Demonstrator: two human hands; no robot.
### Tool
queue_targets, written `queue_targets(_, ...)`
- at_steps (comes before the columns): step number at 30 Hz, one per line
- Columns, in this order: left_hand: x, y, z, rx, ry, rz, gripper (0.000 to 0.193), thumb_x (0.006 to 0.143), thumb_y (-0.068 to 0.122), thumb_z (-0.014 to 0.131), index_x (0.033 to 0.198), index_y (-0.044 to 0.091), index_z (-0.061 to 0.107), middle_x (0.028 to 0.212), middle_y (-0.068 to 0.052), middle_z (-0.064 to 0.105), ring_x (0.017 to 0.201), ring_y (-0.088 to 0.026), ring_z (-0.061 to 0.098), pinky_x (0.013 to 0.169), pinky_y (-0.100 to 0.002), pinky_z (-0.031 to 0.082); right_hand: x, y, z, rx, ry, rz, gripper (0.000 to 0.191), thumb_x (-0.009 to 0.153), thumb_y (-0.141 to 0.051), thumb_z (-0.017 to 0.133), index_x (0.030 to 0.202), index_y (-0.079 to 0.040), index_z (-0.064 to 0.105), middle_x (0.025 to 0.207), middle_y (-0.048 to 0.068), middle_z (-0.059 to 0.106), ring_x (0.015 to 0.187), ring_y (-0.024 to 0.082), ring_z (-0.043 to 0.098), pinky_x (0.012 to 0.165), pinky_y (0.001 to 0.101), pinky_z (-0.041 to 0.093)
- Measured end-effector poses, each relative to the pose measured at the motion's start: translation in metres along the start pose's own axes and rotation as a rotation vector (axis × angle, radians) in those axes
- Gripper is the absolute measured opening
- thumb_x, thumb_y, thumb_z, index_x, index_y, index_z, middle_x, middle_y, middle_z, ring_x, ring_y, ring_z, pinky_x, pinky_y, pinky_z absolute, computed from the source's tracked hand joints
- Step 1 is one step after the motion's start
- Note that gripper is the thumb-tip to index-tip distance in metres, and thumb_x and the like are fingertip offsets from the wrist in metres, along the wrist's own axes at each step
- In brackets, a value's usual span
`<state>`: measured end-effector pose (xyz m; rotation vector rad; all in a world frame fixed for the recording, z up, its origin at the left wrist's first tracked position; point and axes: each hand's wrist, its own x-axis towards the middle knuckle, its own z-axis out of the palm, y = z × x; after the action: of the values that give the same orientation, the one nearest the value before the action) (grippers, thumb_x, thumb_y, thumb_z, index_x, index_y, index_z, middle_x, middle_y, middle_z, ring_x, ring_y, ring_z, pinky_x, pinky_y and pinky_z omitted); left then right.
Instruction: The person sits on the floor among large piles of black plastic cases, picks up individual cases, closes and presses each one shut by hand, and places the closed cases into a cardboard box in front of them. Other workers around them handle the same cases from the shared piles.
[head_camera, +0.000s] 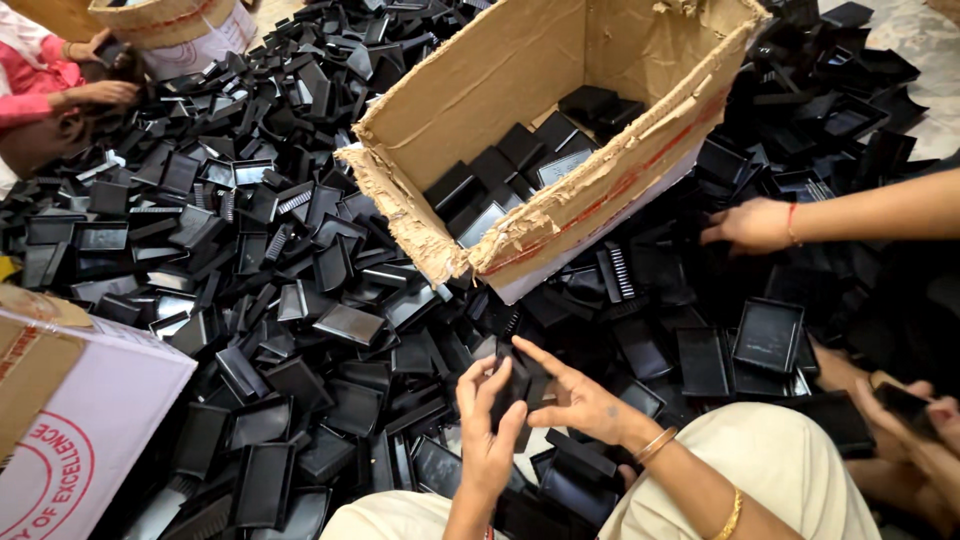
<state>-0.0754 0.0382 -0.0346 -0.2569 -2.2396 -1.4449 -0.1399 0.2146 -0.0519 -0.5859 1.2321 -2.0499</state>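
Holding a small black plastic piece (513, 385) between them, both of the person's hands meet low in the middle of the view, above a deep spread of like parts. The left hand (487, 430) is curled around the piece from below and from the left, fingers closed on its edge. The right hand (575, 395) comes in from the right with its fingers stretched out flat against the piece's other side, a pair of thin bangles (655, 443) at the wrist. The piece sits just above the person's lap, which is covered in pale cloth (770, 450).

All about lies a pile of black trays (250, 250), shallow rectangular shells, some ribbed, heaped across the floor. Beyond the hands stands a torn cardboard box (520, 70), tipped open toward the camera, with more black trays inside it. One tray (768, 335) lies flat and face up to the right of the hands.

Another person's hand (750, 225) reaches in from the right, resting on the pile, a red thread at its wrist. At the far left a person in a pink sleeve (35, 75) works by a second box (180, 25), and a white carton (80, 430) stands at the near left
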Motion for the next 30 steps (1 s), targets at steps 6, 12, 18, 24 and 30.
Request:
queue_targets(6, -0.003, 0.008, 0.003, 0.078, 0.148, 0.232, 0.048, 0.083, 0.013, 0.079, 0.127, 0.001, 0.066, 0.142, -0.023, 0.058, 0.126, -0.036, 0.059, 0.109, -0.044, 0.048, -0.003, -0.004, 0.005, 0.089, -0.02, -0.072, 0.106, 0.081, 0.009, 0.075, 0.165, -0.019, 0.016, 0.154, 0.006, 0.046, 0.125, 0.015, 0.055, 0.098, 0.032, 0.05)
queue_targets(12, -0.01, 0.006, 0.007, -0.037, 0.216, 0.235, 0.046, 0.082, 0.01, 0.081, 0.124, -0.001, 0.066, 0.144, -0.026, 0.057, 0.129, -0.039, 0.059, 0.109, -0.046, 0.049, -0.003, -0.002, 0.006, 0.134, -0.065, -0.095, 0.107, 0.081, 0.013, 0.074, 0.165, -0.019, 0.016, 0.153, 0.012, 0.047, 0.13, 0.021, 0.056, 0.109, 0.0387, 0.05)
queue_targets(18, -0.006, 0.008, -0.004, 0.008, 0.088, 0.25, 0.043, 0.08, 0.011, 0.083, 0.12, 0.001, 0.071, 0.143, -0.026, 0.06, 0.127, -0.038, 0.062, 0.107, -0.045, 0.051, -0.006, 0.001, 0.002, 0.096, -0.056, -0.122, 0.108, 0.08, 0.015, 0.075, 0.165, -0.016, 0.018, 0.151, 0.013, 0.048, 0.133, 0.021, 0.055, 0.111, 0.039, 0.05)
queue_targets(24, 0.01, 0.019, -0.016, 0.108, -0.091, 0.255, 0.059, 0.072, 0.013, 0.083, 0.126, -0.002, 0.065, 0.141, -0.027, 0.059, 0.123, -0.041, 0.06, 0.104, -0.049, 0.046, -0.005, 0.003, 0.004, 0.128, 0.005, -0.196, 0.102, 0.084, 0.008, 0.074, 0.165, -0.017, 0.018, 0.15, 0.008, 0.048, 0.132, 0.019, 0.053, 0.112, 0.0374, 0.046)
queue_targets(30, 0.006, 0.015, -0.009, 0.175, 0.009, 0.25, 0.052, 0.085, 0.01, 0.078, 0.132, -0.001, 0.059, 0.126, -0.021, 0.07, 0.109, -0.033, 0.074, 0.093, -0.038, 0.057, 0.003, 0.003, -0.013, 0.206, 0.115, -0.206, 0.066, 0.088, -0.006, 0.069, 0.147, -0.021, 0.045, 0.133, 0.006, 0.056, 0.12, 0.02, 0.058, 0.1, 0.0383, 0.053)
